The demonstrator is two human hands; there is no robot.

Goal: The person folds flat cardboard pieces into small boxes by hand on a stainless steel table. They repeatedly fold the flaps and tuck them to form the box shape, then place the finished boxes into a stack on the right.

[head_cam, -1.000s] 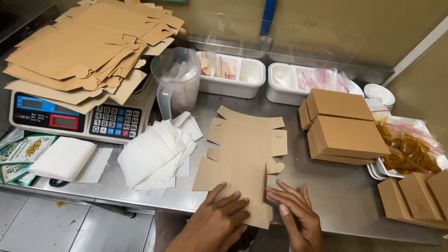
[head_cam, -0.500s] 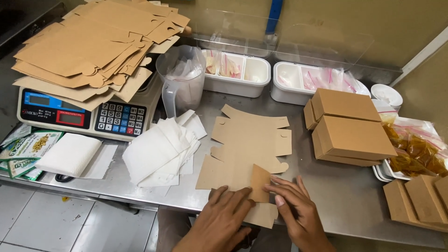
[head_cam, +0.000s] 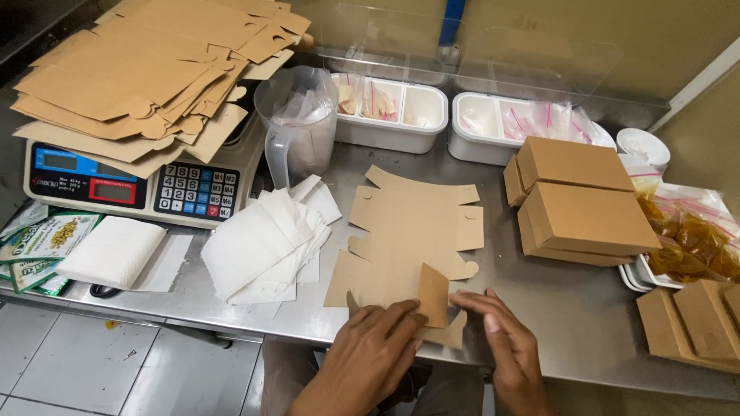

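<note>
A flat brown cardboard box blank [head_cam: 412,239] lies on the steel table [head_cam: 586,323] in front of me. My left hand [head_cam: 378,350] presses on its near edge and lifts a side flap [head_cam: 433,294] upright with the fingertips. To the right of that flap, my right hand [head_cam: 505,343] rests on the table with its fingers touching the blank's lower corner.
A stack of flat blanks [head_cam: 146,69] sits on a digital scale [head_cam: 139,189] at the left. White paper sheets [head_cam: 266,243], a plastic jug [head_cam: 297,123], two white tubs [head_cam: 389,112], folded brown boxes [head_cam: 578,204] and bagged yellow food [head_cam: 694,239] surround the work spot.
A side flap of the blank, flat one second ago, now stands folded up between my hands. Both hands shifted slightly along the near edge.
</note>
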